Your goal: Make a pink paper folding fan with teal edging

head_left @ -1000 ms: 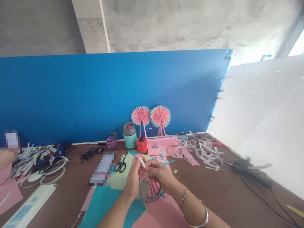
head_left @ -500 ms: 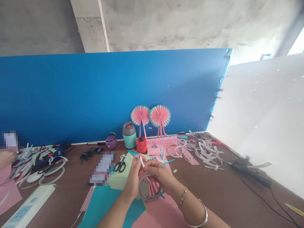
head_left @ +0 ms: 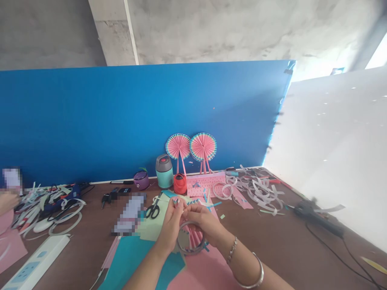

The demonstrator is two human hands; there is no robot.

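Observation:
Both hands meet over the brown table. My right hand (head_left: 203, 223) holds a roll of double-sided tape (head_left: 190, 238), a thin ring hanging below the fingers. My left hand (head_left: 170, 223) pinches the free end of the tape at the top of the ring, fingertips pressed together. Behind the ring lies a folded pink paper fan (head_left: 195, 235) on pink paper (head_left: 208, 270). A teal sheet (head_left: 133, 257) lies under my left wrist.
Black scissors (head_left: 153, 209) lie left of my hands. Two finished pink fans (head_left: 191, 148) lean on the blue partition, beside a teal cup (head_left: 164, 171) and red ribbon spool (head_left: 180, 183). Paper strips (head_left: 260, 189) lie right, a glue gun (head_left: 320, 221) far right, a power strip (head_left: 36, 264) left. Another person's hand (head_left: 7, 199) is at the left edge.
The white tape end that stuck up between my fingers is now pinched down and hidden by my left fingertips. The hands stayed in place.

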